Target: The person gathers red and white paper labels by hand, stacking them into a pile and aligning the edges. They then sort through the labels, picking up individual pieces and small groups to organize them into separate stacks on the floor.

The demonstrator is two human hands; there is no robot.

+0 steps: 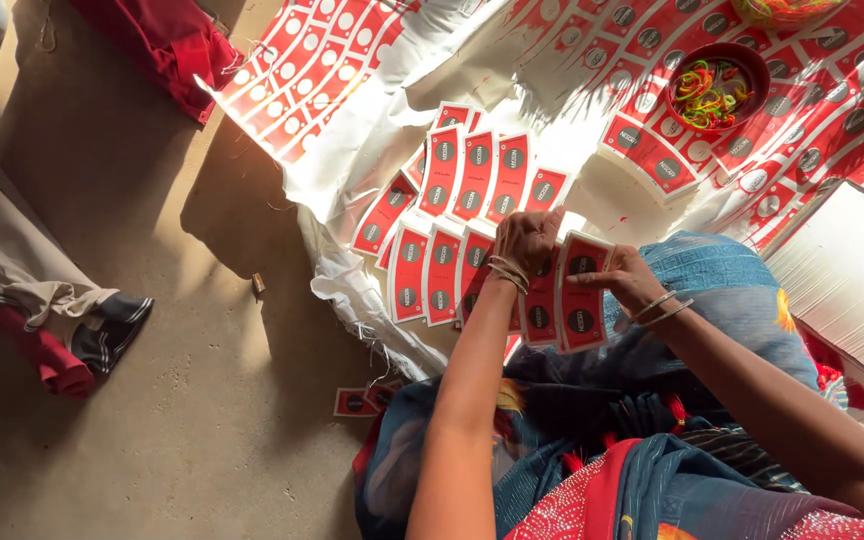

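Note:
My left hand (526,243) grips the top of a stack of red curved paper cut-outs (580,295) with a dark round mark on each. My right hand (624,280) holds the same stack from the right side. Both wrists wear thin bangles. Just left of my hands, more red cut-outs lie fanned in a lower row (439,271) and an upper row (475,175) on a white cloth (367,140). A blue patterned garment (722,300) covers my lap under the stack.
A dark red bowl (744,60) of coloured rubber bands sits at the upper right among printed red sheets (312,70). A white stack (852,275) lies at the right. Clothes (22,280) lie on the bare floor at left. One loose cut-out (356,402) rests near my knee.

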